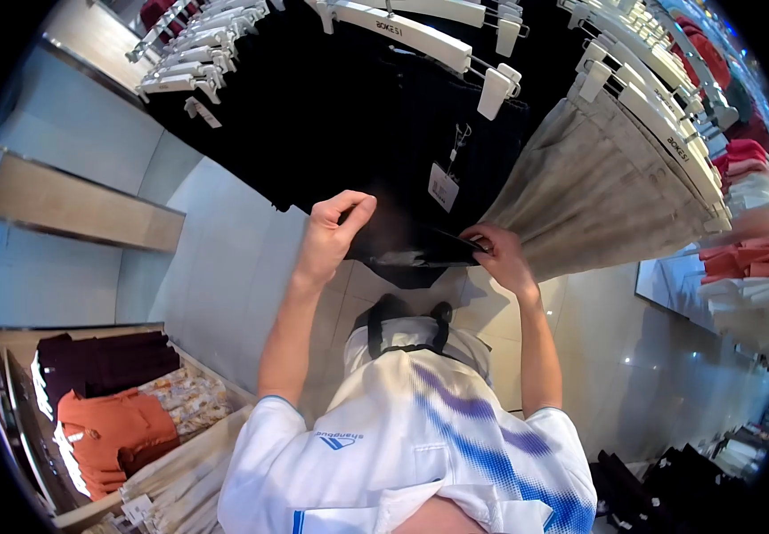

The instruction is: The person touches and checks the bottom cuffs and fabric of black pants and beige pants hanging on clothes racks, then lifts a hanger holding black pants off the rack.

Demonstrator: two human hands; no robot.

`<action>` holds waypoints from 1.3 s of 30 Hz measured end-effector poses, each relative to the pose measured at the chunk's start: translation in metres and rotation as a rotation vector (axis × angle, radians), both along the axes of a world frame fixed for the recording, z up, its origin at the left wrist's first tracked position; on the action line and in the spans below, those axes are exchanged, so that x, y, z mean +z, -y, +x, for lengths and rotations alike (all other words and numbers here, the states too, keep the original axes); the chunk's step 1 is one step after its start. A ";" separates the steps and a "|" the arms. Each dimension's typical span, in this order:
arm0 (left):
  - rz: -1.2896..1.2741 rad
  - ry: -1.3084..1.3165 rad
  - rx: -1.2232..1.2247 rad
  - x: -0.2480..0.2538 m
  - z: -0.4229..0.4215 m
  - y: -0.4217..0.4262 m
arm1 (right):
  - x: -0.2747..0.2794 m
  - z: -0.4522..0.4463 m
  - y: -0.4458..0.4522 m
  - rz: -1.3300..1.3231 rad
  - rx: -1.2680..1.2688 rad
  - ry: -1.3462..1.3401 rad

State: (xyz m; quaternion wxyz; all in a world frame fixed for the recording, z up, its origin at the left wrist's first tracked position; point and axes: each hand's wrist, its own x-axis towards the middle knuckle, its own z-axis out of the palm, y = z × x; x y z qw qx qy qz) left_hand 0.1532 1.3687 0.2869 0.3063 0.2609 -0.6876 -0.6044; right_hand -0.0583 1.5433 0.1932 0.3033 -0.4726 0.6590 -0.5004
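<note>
Black trousers hang from a white clip hanger in front of me, with a white paper tag on them. At their lower edge, my left hand is closed in a pinch; whether cloth is between its fingertips I cannot make out. My right hand grips the right end of a dark fabric edge, thumb and fingers pressed together. A small pale patch shows on the fabric between the hands. Beige trousers hang just right of the black ones.
More white hangers line the rail at upper left. Folded orange and dark purple clothes lie in a wooden display at lower left. Stacked red and white clothes are at right. Black clothes lie at lower right.
</note>
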 end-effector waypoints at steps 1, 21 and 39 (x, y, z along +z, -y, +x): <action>0.000 -0.005 -0.022 -0.005 0.000 0.006 | 0.000 0.001 -0.001 0.008 -0.036 0.016; 0.409 -0.182 0.043 -0.066 0.050 0.105 | 0.026 0.103 0.071 -0.259 -0.136 1.348; 0.643 -0.277 -0.038 -0.105 0.063 0.127 | 0.035 0.142 0.105 -0.424 -0.315 1.575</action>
